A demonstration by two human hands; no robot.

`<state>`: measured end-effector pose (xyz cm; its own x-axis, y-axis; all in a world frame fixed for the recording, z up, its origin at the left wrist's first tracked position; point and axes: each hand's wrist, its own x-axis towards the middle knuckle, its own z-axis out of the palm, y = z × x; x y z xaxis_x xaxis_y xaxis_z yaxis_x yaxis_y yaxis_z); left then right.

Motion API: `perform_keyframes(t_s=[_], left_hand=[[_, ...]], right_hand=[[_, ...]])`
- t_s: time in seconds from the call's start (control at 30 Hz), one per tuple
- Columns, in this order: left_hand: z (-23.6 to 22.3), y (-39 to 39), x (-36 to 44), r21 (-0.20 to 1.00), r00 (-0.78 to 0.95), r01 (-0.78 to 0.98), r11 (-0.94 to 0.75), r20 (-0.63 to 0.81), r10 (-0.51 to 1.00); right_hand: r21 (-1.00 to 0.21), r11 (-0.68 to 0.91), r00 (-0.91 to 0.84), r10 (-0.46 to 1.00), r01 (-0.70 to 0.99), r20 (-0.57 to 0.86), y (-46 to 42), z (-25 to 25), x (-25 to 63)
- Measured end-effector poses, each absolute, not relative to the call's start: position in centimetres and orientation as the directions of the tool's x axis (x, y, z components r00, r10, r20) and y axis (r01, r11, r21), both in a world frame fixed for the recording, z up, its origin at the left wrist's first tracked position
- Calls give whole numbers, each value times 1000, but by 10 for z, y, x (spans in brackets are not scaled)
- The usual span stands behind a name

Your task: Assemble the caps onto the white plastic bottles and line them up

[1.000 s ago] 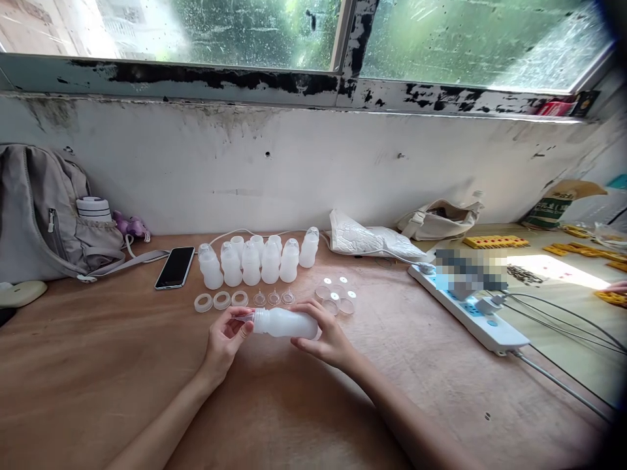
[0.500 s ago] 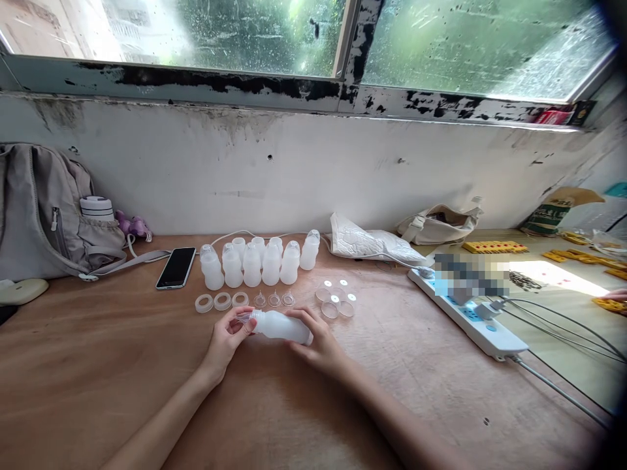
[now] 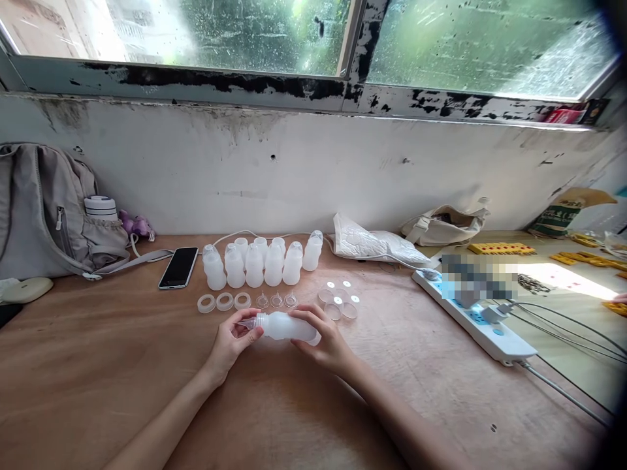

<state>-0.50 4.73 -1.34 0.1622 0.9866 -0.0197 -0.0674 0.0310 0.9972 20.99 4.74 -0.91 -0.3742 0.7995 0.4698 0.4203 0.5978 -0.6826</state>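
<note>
A frosted white baby bottle lies sideways just above the table. My right hand is closed round its base end. The fingers of my left hand pinch a clear bottle nipple against the threaded neck; they cover part of it. Beyond my hands are three white collar rings, three loose clear nipples and several clear round discs, each with a small white spot. Behind these stand several frosted bottles, some with clear domed tops.
A phone and a grey backpack are to the left. On the right lies a white power strip with cables. A white plastic package and a beige pouch rest by the wall. Yellow parts sit farther right.
The whole view has shifted slightly. Both hands keep their hold on the bottle and nipple, with only a small change in the left fingers.
</note>
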Motion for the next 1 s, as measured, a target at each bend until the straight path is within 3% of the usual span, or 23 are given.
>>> perform_keyframes(t_s=[0.1,0.2,0.33,0.73,1.0], left_hand=[[-14,47,-7,995,192,-101,-12,31,981],[-14,48,-9,987,237,-157,-41,78,968],[-12,49,-11,983,269,-175,-53,100,958],[-5,49,-11,995,214,-102,-3,25,977],[-4,47,-11,956,275,-199,217,-158,948]], right_hand=[[-812,464,-356,870,354,342,48,-6,212],[-947,214,-342,932,239,124,50,-2,213],[-987,70,-333,943,147,17,49,2,211],[-963,222,-304,938,154,168,41,-2,207],[-794,543,-342,827,273,447,38,-1,205]])
